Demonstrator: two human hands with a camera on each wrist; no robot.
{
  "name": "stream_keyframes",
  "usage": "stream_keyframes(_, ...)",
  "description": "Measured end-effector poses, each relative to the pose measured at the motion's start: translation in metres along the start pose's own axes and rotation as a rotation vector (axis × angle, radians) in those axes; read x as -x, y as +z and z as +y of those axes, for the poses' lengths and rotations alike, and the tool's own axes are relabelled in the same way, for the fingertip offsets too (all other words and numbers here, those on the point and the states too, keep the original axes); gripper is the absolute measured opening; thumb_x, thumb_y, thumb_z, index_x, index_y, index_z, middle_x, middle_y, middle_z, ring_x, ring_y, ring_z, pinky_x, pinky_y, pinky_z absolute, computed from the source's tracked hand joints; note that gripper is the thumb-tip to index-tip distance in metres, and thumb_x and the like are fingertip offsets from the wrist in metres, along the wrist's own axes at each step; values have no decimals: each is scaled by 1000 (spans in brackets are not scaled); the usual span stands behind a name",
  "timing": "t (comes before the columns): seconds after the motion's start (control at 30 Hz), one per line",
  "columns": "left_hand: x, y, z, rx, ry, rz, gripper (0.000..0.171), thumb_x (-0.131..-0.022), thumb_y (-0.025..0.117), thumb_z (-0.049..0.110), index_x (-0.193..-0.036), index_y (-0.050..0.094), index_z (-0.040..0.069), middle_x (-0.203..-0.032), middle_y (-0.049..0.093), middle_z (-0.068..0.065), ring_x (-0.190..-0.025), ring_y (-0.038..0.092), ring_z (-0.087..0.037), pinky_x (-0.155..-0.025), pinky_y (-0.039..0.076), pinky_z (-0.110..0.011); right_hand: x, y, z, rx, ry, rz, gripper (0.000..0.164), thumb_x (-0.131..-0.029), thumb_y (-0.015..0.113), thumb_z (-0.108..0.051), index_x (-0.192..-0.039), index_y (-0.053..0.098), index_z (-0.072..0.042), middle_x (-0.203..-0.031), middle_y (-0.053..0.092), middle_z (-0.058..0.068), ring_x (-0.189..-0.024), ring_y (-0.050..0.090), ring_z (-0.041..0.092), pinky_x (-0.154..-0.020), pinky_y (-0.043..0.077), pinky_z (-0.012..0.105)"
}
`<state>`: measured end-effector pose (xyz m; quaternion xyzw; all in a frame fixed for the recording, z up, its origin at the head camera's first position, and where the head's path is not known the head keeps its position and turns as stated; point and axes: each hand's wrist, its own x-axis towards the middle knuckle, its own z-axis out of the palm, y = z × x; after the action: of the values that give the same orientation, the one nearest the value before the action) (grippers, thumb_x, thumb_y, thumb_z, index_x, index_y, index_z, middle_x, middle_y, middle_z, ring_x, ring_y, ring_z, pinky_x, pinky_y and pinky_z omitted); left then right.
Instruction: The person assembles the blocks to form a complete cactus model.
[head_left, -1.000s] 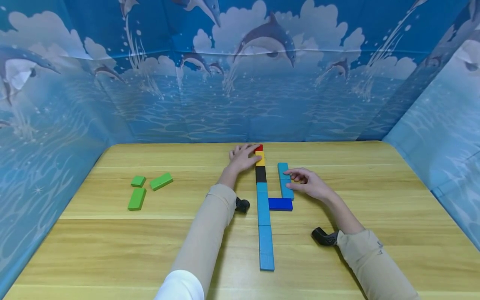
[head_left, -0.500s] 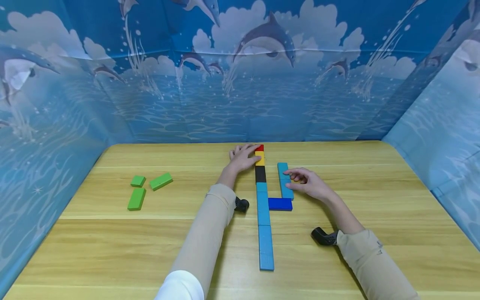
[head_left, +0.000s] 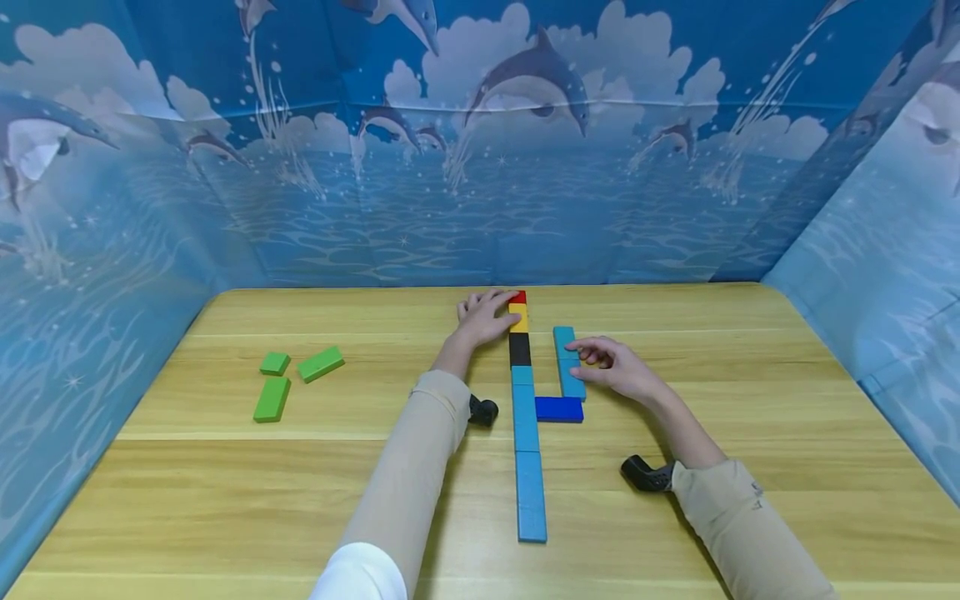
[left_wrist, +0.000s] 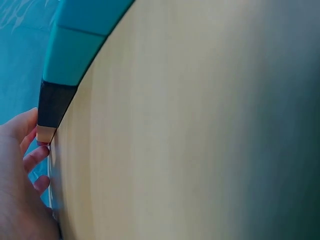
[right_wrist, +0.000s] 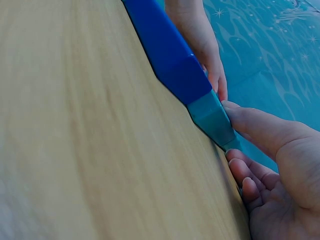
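Note:
A straight line of flat blocks runs across the table: a red block (head_left: pixel 521 296) at the far end, a yellow block (head_left: pixel 523 312), a black block (head_left: pixel 520 350), then several light blue blocks (head_left: pixel 531 492). My left hand (head_left: pixel 480 321) reaches over from the left, index fingertip on the red block and thumb on the yellow one. A dark blue block (head_left: pixel 559 409) juts out rightward from the line. From its right end, two light blue blocks (head_left: pixel 572 387) extend away from me. My right hand (head_left: pixel 622 369) touches their right side with thumb and index finger, other fingers loosely bent.
Three green blocks (head_left: pixel 272 400) lie apart on the left of the wooden table (head_left: pixel 225 500). Black curved wrist devices (head_left: pixel 647 473) sit by both cuffs. A blue dolphin-print cloth (head_left: pixel 375 217) stands around the table's back and sides.

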<state>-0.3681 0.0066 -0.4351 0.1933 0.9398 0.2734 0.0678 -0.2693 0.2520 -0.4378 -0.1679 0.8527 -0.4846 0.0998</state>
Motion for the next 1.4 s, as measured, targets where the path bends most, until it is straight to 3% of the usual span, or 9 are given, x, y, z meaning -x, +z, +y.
stream_keyframes(0.3, 1, 0, -2, 26, -12, 36, 51, -93, 44, 45, -142, 33, 31, -147, 27, 1, -119, 25, -24, -96, 13, -45, -1, 1, -2, -6, 6, 2, 43, -87, 64, -22, -124, 53, -5, -102, 46, 14, -87, 37, 24, -71, 33, 28)
stream_keyframes(0.5, 4, -6, -3, 181, 3, 154, 51, -91, 53, 39, -139, 39, 27, -141, 34, 0, -119, 25, -24, -91, 17, -46, -3, 1, -1, -7, 8, 1, 43, -86, 64, -23, -124, 53, -6, -102, 46, 13, -87, 37, 24, -72, 33, 28)
stream_keyframes(0.7, 17, -23, -8, 189, 46, 248, 54, -88, 58, 38, -138, 41, 24, -138, 38, -1, -116, 28, -25, -89, 18, -47, -3, 1, -1, -2, 10, 6, 44, -86, 64, -24, -124, 53, -6, -103, 46, 13, -88, 38, 24, -72, 34, 28)
stream_keyframes(0.93, 50, -46, -29, 152, 56, 297, 56, -87, 59, 40, -138, 41, 24, -136, 39, -4, -116, 30, -27, -89, 18, -48, -2, 1, 0, -1, 11, 13, 44, -86, 64, -24, -124, 53, -6, -102, 46, 13, -87, 38, 24, -71, 34, 28)
stream_keyframes(1.1, 82, -59, -49, 162, 47, 345, 56, -85, 62, 39, -136, 42, 26, -131, 44, -5, -111, 33, -27, -87, 19, -47, 0, 2, 2, -7, 8, 15, 44, -86, 64, -23, -124, 53, -5, -102, 46, 14, -87, 38, 25, -71, 34, 27)
stream_keyframes(1.4, 141, -80, -83, 173, 13, 435, 58, -82, 65, 37, -134, 46, 19, -128, 47, -12, -112, 34, -33, -87, 20, -49, 0, 1, 2, -17, -7, 19, 42, -87, 64, -20, -123, 53, -2, -102, 47, 15, -87, 39, 24, -71, 34, 26)
